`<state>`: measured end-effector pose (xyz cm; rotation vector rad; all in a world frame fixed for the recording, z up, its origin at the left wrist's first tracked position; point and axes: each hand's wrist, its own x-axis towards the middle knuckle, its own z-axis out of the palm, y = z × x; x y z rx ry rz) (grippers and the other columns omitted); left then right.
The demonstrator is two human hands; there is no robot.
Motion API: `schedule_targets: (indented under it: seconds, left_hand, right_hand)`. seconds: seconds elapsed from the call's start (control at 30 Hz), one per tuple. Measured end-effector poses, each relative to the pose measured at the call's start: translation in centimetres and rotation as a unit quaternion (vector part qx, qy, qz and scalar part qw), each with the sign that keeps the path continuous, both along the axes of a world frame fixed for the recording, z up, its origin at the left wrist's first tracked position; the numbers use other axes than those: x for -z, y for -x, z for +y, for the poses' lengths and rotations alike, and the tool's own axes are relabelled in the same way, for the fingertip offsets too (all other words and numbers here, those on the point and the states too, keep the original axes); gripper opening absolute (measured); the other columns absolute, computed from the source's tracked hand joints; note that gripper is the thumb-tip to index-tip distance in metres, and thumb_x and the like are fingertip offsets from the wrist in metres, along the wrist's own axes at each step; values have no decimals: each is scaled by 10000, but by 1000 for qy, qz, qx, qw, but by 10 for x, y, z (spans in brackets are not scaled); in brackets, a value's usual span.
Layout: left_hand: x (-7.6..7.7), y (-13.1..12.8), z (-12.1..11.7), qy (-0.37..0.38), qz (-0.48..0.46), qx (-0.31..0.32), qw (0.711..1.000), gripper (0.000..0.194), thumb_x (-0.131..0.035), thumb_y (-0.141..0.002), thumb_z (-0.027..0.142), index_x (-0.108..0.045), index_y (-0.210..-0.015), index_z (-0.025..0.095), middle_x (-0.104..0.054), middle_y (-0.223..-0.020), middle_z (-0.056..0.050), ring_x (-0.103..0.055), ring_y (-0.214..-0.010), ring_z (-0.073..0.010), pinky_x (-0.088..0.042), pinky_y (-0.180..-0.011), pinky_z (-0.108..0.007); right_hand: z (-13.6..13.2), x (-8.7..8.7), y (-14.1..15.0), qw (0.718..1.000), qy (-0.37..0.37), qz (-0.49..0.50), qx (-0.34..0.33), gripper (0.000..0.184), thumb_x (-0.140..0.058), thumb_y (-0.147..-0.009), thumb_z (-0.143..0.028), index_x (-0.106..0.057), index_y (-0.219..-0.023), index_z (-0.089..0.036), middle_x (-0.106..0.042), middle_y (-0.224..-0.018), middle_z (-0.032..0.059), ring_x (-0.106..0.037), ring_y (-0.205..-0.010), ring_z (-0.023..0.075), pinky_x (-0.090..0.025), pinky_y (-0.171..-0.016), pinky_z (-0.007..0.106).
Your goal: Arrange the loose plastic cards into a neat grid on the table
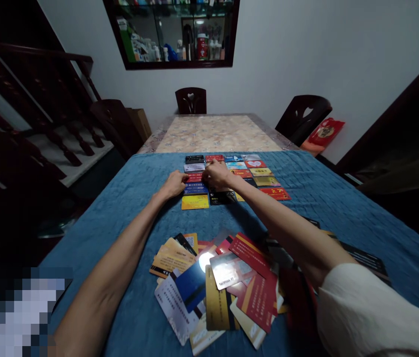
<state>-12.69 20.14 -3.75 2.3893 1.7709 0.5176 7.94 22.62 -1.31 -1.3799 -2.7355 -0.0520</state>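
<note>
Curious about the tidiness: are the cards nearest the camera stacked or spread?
Spread: the nearest cards overlap loosely, lying at many different angles.

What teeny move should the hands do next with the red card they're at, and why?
I'd probably nudge the red card gently straight: the left hand and right hand have fingertips at its opposite ends, and it sits in a column between a pale card and a blue card, so lining up seems sensible.
</note>
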Motion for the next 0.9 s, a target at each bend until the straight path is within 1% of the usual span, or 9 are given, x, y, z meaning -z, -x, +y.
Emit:
schedule_targets:
  seconds: [0.17,0.37,0.53,0.63,0.77,0.9]
  left_hand:
    - [0,0,-1,-7,18,0,1000,410,-496,-681,85,-768,-983,135,-653,-865,-66,-602,-853,-217,-483,-808,-291]
    - [0,1,-1,-20,28,6,999,392,-497,-724,113,-765,-1008,141,-646,-831,-59,-593,-828,-204,-487,-795,-274]
    - [0,1,-3,-47,15,14,999,389,-501,-764,147,-760,-1053,123,-675,-856,-82,-602,-837,-207,-500,-814,-272]
    - [-2,1,-5,-57,2,3,998,377,-518,-774,163,-767,-1054,122,-687,-904,-105,-615,-854,-218,-505,-834,-285]
    - [-7,1,-6,-72,11,-10,997,386,-504,-785,146,-769,-1065,123,-686,-947,-120,-624,-865,-230,-508,-854,-312]
    - [-13,-3,-10,-89,15,-6,996,367,-500,-791,132,-780,-1028,119,-691,-933,-118,-622,-841,-219,-503,-845,-298]
  right_hand:
    - [-3,-2,-2,1000,-4,0,1,237,-584,-905,-281,-771,-1049,-272,-717,-1172,98,-483,-1145,324,-367,-914,433]
    - [-10,-7,-10,1000,-14,0,0,236,-585,-879,-240,-771,-1023,-246,-726,-1134,101,-489,-1110,310,-355,-856,390]
    - [-22,-11,-25,1000,-27,4,0,242,-546,-894,-222,-767,-993,-226,-735,-1082,88,-481,-1105,300,-314,-826,370]
    - [-30,-13,-35,999,-38,12,5,276,-506,-910,-196,-764,-1002,-223,-735,-1088,73,-467,-1111,294,-289,-812,365]
    - [-41,-13,-50,998,-58,28,3,274,-496,-925,-191,-762,-988,-204,-737,-1074,83,-458,-1099,293,-266,-784,361]
    - [-52,-12,-69,996,-74,40,2,268,-492,-945,-211,-760,-961,-212,-736,-1052,84,-463,-1092,284,-259,-784,358]
